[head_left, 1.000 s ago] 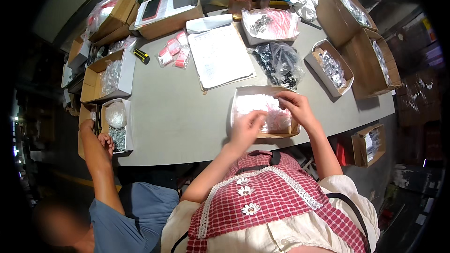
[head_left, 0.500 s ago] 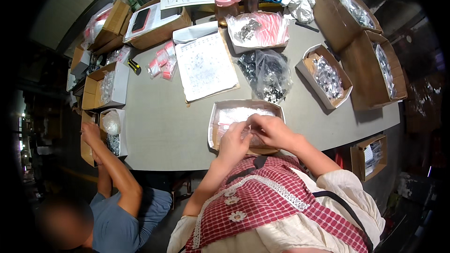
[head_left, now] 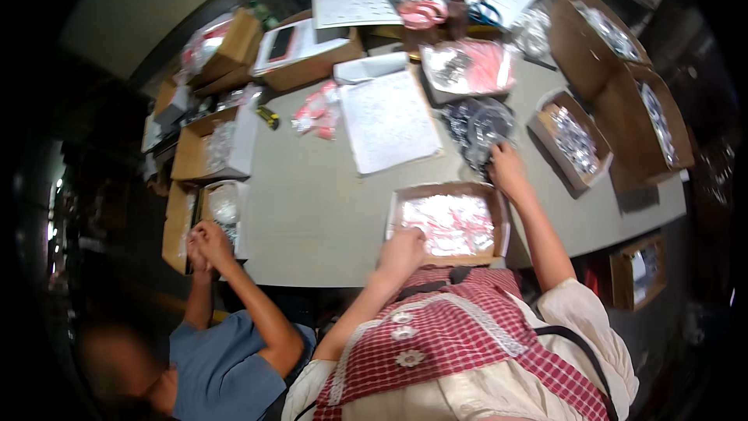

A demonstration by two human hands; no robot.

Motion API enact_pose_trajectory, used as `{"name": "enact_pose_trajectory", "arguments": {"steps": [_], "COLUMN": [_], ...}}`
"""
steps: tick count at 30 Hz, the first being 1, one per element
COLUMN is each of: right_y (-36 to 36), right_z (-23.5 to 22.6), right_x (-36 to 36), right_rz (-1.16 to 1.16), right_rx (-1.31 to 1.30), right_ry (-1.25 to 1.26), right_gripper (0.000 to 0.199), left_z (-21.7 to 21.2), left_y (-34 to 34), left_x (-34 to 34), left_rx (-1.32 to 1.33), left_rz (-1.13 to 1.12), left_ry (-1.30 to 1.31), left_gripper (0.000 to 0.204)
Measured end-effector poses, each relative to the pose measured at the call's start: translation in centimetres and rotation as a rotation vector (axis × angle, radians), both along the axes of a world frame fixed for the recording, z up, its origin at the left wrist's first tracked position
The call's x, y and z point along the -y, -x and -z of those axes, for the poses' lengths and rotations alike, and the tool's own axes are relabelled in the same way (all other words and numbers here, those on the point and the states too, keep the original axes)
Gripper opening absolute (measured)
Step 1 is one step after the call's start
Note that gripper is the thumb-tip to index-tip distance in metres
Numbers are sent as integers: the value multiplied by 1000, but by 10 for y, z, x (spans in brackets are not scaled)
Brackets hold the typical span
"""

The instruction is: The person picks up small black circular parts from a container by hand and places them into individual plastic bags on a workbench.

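Observation:
In front of me stands an open white cardboard box (head_left: 395, 218) with many small clear plastic bags (head_left: 450, 222), some with red bands. My left hand (head_left: 403, 253) is at the box's near left side, its fingers closed; whatever they pinch is too small to make out. Stretched out to the right, my right hand (head_left: 506, 168) is at the near right edge of a clear plastic bag of small dark and silvery parts (head_left: 479, 129). Its fingers are bent together, and blur hides what is between them.
A paper sheet on a clipboard (head_left: 389, 121) lies left of the parts bag. Behind is a tray of red-banded bags (head_left: 467, 70). At right, a white box (head_left: 573, 140) holds small parts beside tall brown cartons (head_left: 596, 93). A co-worker's hands (head_left: 206, 245) are over boxes at left.
My right hand has left my left hand above the box and gone up and right to the parts bag. My left hand stays by the box. The whole view has shifted.

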State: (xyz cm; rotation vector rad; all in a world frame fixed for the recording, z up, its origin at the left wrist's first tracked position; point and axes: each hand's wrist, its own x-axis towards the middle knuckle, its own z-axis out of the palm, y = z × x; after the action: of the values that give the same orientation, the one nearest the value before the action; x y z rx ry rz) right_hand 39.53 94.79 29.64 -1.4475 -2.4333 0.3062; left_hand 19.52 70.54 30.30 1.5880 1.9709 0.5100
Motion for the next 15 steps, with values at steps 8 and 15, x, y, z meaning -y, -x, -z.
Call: {"name": "enact_pose_trajectory", "arguments": {"steps": [8,15], "right_y": [-53,-50], "right_z": [110,109], "right_x": [-32,-46], "right_rz": [-49,-143], "right_rx": [-300,-131], "right_ry": [-320,-72], "right_gripper": [46,42], "left_z": [33,22], "left_y": [-15,-6], "left_x": [-20,-2], "left_rx": [265,366], "left_rz": [41,-86], "left_ry": [20,-175], "left_gripper": [21,13]}}
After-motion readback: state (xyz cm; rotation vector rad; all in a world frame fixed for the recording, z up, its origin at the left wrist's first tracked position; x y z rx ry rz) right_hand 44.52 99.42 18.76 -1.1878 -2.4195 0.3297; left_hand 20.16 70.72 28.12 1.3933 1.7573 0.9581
